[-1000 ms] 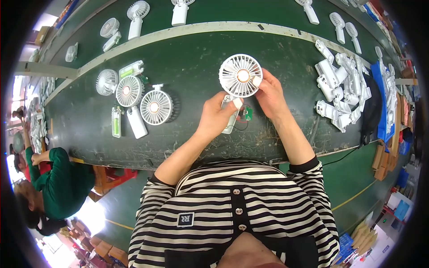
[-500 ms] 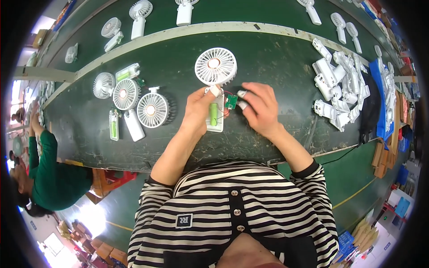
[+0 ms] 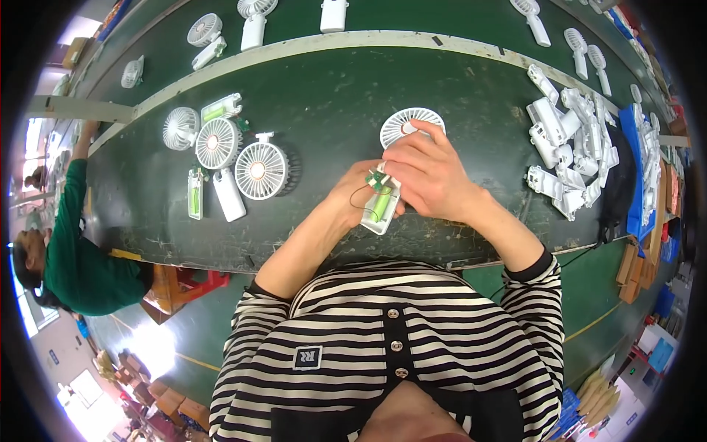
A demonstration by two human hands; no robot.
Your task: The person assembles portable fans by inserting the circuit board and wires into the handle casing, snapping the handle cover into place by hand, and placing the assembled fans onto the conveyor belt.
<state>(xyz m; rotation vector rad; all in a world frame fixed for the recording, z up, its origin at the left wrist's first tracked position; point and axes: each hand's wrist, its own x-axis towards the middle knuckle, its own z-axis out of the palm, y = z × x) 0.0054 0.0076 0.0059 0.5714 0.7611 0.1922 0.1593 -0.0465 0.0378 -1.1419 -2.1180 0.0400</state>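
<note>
Fan handle (image 3: 375, 226) (white, open-faced) cradles a green battery (image 3: 381, 205) lengthwise.

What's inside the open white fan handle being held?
A green cylindrical battery lies in the fan handle; a small green circuit board sits near its upper end. The right hand hides part of that end, so what's beneath can't be seen.

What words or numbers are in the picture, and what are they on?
Square black-and-white patch on the striped shirt: light lettering, which I won't copy out.
Small dark wall sign, lower left: too small to read.
White held fan: no writing I can make out.
</note>
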